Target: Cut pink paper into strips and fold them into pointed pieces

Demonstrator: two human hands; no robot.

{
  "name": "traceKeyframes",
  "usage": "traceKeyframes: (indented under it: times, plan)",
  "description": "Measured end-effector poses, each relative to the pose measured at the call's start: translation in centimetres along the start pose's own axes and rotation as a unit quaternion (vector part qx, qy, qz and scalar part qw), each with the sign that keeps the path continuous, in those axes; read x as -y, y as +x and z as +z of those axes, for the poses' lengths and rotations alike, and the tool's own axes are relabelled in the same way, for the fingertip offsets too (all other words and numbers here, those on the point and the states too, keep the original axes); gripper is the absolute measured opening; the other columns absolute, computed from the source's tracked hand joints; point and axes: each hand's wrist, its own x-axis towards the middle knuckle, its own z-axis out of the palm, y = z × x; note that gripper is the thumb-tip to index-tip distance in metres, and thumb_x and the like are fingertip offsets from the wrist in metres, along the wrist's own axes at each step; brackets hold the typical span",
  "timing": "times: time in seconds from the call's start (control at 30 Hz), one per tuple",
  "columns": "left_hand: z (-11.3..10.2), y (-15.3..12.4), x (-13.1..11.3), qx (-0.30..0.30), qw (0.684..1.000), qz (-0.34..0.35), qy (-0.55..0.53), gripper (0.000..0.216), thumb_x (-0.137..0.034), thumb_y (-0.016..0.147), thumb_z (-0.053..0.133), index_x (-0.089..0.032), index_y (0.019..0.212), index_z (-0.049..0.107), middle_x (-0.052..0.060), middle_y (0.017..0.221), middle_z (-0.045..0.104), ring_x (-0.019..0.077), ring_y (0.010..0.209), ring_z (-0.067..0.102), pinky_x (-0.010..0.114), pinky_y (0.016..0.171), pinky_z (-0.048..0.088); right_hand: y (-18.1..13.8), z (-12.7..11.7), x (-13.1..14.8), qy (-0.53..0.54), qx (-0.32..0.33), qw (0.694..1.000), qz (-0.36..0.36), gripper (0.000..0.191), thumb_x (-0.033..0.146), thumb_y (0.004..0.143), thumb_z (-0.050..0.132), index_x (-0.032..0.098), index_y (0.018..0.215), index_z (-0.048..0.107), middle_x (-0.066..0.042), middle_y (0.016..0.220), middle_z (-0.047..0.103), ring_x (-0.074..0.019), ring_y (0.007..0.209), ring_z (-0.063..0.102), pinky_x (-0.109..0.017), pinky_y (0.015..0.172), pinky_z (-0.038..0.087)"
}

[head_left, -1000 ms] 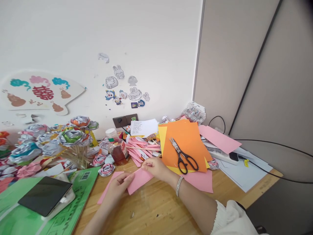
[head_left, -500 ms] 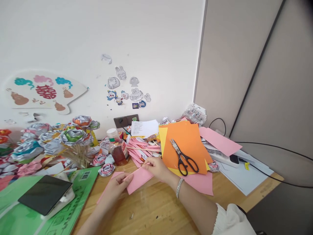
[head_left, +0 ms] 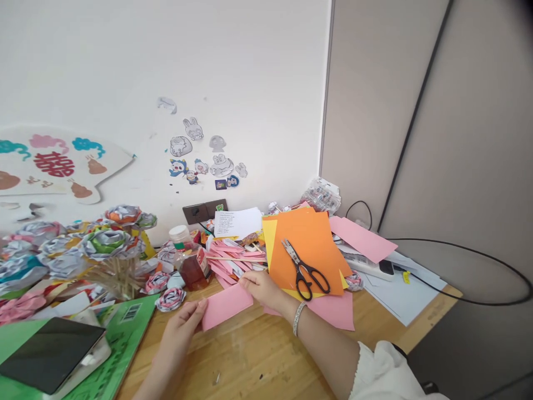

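A folded pink paper sheet (head_left: 225, 305) lies on the wooden desk (head_left: 266, 361) between my hands. My left hand (head_left: 180, 329) rests at its left end, fingertips pressed on the paper's lower left corner. My right hand (head_left: 261, 288), with a silver bracelet on the wrist, pinches the paper's upper right corner. Just behind my right hand lies a pile of pink paper strips (head_left: 234, 256).
Black scissors (head_left: 303, 270) lie on orange sheets (head_left: 308, 244) to the right, with more pink sheets (head_left: 361, 239) beyond. A red-filled jar (head_left: 192, 266), paper roses (head_left: 104, 244), a green board (head_left: 120, 339) and a dark tablet (head_left: 50, 355) stand to the left. A power strip and cables lie far right.
The pink paper now shows as one smaller folded rectangle; the pink flap that lay under my left hand is gone from view. My left hand slid to its left end. The view shifted right.
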Motion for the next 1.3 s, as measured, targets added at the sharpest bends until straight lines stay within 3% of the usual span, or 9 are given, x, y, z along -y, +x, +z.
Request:
traceKeyframes:
  times: [0.17, 0.3, 0.4, 0.6, 0.7, 0.9, 1.1, 1.2, 1.3]
  plan:
    - [-0.2, -0.1, 0.1, -0.033, 0.996, 0.058, 0.052, 0.038, -0.053, 0.061, 0.062, -0.016, 0.07, 0.06, -0.003, 0.061, 0.057, 0.0134, 0.059, 0.051, 0.021, 0.053, 0.042, 0.0, 0.0, -0.6, 0.042, 0.069, 0.997, 0.015, 0.021, 0.03, 0.082, 0.044, 0.013, 0.071, 0.053, 0.002, 0.066, 0.044, -0.0093, 0.061, 0.04, -0.018, 0.054, 0.032]
    - [0.8, -0.3, -0.1, 0.013, 0.999, -0.017, -0.032, 0.041, -0.055, 0.059, 0.062, -0.017, 0.073, 0.056, -0.004, 0.054, 0.057, 0.0143, 0.048, 0.054, 0.025, 0.047, 0.046, -0.1, 0.6, -0.4, -0.013, 0.008, 1.0, 0.0, 0.019, 0.026, 0.081, 0.045, 0.014, 0.073, 0.056, 0.001, 0.066, 0.049, -0.0103, 0.063, 0.043, -0.019, 0.057, 0.034]
    - [1.3, -0.4, -0.2, 0.049, 0.997, -0.012, -0.053, 0.039, -0.054, 0.06, 0.062, -0.018, 0.073, 0.053, -0.004, 0.045, 0.056, 0.0136, 0.043, 0.053, 0.025, 0.047, 0.046, -0.1, 1.2, -0.4, -0.04, -0.037, 0.998, -0.006, 0.016, 0.023, 0.079, 0.047, 0.014, 0.071, 0.057, 0.001, 0.064, 0.05, -0.011, 0.063, 0.045, -0.02, 0.059, 0.035]
    - [1.2, -0.7, -0.7, 0.03, 0.998, 0.03, -0.046, 0.038, -0.053, 0.063, 0.059, -0.017, 0.075, 0.055, -0.007, 0.04, 0.052, 0.0113, 0.04, 0.049, 0.023, 0.045, 0.042, -0.1, 1.6, -1.4, 0.131, 0.026, 0.989, 0.064, 0.023, 0.035, 0.081, 0.046, 0.015, 0.074, 0.055, 0.001, 0.064, 0.048, -0.0107, 0.055, 0.047, -0.02, 0.049, 0.037]
    - [1.4, -1.0, -0.9, 0.03, 0.997, 0.035, -0.055, 0.038, -0.053, 0.062, 0.06, -0.017, 0.075, 0.054, -0.007, 0.04, 0.052, 0.0113, 0.04, 0.048, 0.023, 0.045, 0.042, -0.2, 1.5, -1.5, 0.152, 0.057, 0.985, 0.065, 0.03, 0.043, 0.081, 0.045, 0.015, 0.075, 0.055, 0.002, 0.061, 0.048, -0.0106, 0.052, 0.047, -0.02, 0.047, 0.037]
    - [1.6, -1.2, -0.5, 0.018, 0.998, 0.048, -0.038, 0.032, -0.051, 0.07, 0.054, -0.019, 0.073, 0.051, -0.006, 0.042, 0.055, 0.0121, 0.041, 0.05, 0.022, 0.045, 0.04, -0.4, 1.1, -0.1, -0.03, -0.012, 0.999, -0.016, 0.029, 0.034, 0.082, 0.044, 0.014, 0.064, 0.055, 0.002, 0.057, 0.044, -0.0101, 0.055, 0.042, -0.02, 0.052, 0.032]
    - [0.7, -1.0, 0.0, -0.014, 0.994, 0.085, 0.07, 0.031, -0.048, 0.078, 0.042, -0.02, 0.066, 0.046, -0.008, 0.036, 0.05, 0.0118, 0.036, 0.048, 0.021, 0.043, 0.036, -0.4, 0.9, -0.2, -0.156, 0.058, 0.985, -0.04, 0.03, 0.028, 0.084, 0.04, 0.014, 0.062, 0.054, 0.004, 0.055, 0.043, -0.0081, 0.055, 0.038, -0.018, 0.053, 0.029]
    - [0.3, -1.1, -0.3, -0.041, 0.974, 0.142, 0.171, 0.03, -0.045, 0.079, 0.04, -0.021, 0.061, 0.045, -0.007, 0.038, 0.047, 0.012, 0.037, 0.047, 0.021, 0.043, 0.035, -0.4, 0.8, -0.3, -0.219, 0.094, 0.97, -0.05, 0.025, 0.028, 0.085, 0.041, 0.015, 0.07, 0.057, 0.002, 0.064, 0.051, -0.0101, 0.063, 0.045, -0.019, 0.06, 0.034]
    - [-0.1, -1.4, -0.6, -0.064, 0.931, 0.218, 0.286, 0.027, -0.041, 0.077, 0.041, -0.02, 0.06, 0.049, -0.004, 0.046, 0.051, 0.0128, 0.042, 0.05, 0.022, 0.047, 0.037, -0.7, 1.1, 0.4, -0.327, 0.074, 0.937, -0.095, 0.016, 0.03, 0.08, 0.052, 0.018, 0.086, 0.059, -0.004, 0.089, 0.057, -0.0174, 0.085, 0.049, -0.027, 0.074, 0.037]
